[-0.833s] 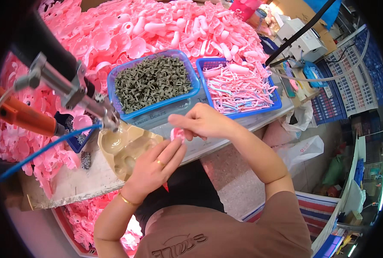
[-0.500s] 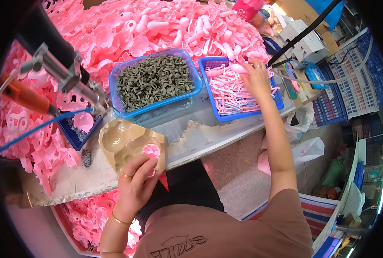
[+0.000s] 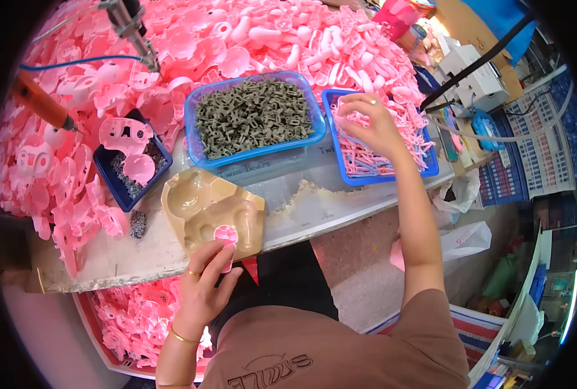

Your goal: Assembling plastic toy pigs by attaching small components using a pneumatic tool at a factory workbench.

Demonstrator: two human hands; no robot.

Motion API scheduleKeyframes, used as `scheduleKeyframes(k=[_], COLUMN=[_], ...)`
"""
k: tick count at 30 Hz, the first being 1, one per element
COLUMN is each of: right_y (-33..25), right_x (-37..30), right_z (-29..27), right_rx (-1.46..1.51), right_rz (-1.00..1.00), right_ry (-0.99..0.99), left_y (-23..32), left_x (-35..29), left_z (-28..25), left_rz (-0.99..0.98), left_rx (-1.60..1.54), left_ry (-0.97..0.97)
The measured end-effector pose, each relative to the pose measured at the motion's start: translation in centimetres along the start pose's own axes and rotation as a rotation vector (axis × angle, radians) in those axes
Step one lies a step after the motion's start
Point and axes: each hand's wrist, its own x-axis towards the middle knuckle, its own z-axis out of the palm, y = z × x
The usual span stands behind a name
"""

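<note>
My left hand (image 3: pixel 207 279) pinches a pink plastic part (image 3: pixel 226 237) with a round ribbed end, just over the near edge of a tan mould block (image 3: pixel 244 202). The block has smooth hollows in its top and lies at the table's front edge. My right hand (image 3: pixel 382 126) is over the blue basket (image 3: pixel 427 170), fingers spread and thumb apart. Thin pink stick-like pieces (image 3: pixel 372 163), with a few pale blue ones, fill that basket under the hand. I see nothing held in the right fingers, though their tips are partly lost against the pink.
A blue tub (image 3: pixel 262 161) of small grey-green parts stands mid-table. At left are a navy tray (image 3: pixel 127 202) with screws and pink pieces, an orange screwdriver (image 3: pixel 45 100) and a hanging metal tool (image 3: pixel 133 32). Pink shells (image 3: pixel 191 42) heap behind; a white box (image 3: pixel 473 74) stands right.
My right hand has shifted toward the left side of the basket, away from a smooth pink piece. The metal tool has risen off the navy tray. My left hand has tilted its part.
</note>
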Motion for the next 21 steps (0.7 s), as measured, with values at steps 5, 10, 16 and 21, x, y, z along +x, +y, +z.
scheduleKeyframes(k=[5,10,16,21], right_y=[-6.1,-11.7,-15.8,-19.2], right_x=[-1.3,-2.5,-3.1,-4.0], right_z=[0.0,2.2,4.6,8.3], right_rx=[-0.125,0.384,0.569,0.571], right_rz=[-0.19,-0.072,-0.145,-0.131], right_ry=[0.041,-0.083,-0.234,-0.314], left_y=[-1.3,-1.9,-1.2,-1.2], left_x=[-0.9,1.2,1.1,-2.0], left_z=[0.2,2.6,3.7,2.1], left_rz=[0.06,0.188,0.081,0.264], left_rx=[0.169,0.308,0.333,0.251], left_ry=[-0.022,-0.022,-0.114,-0.022])
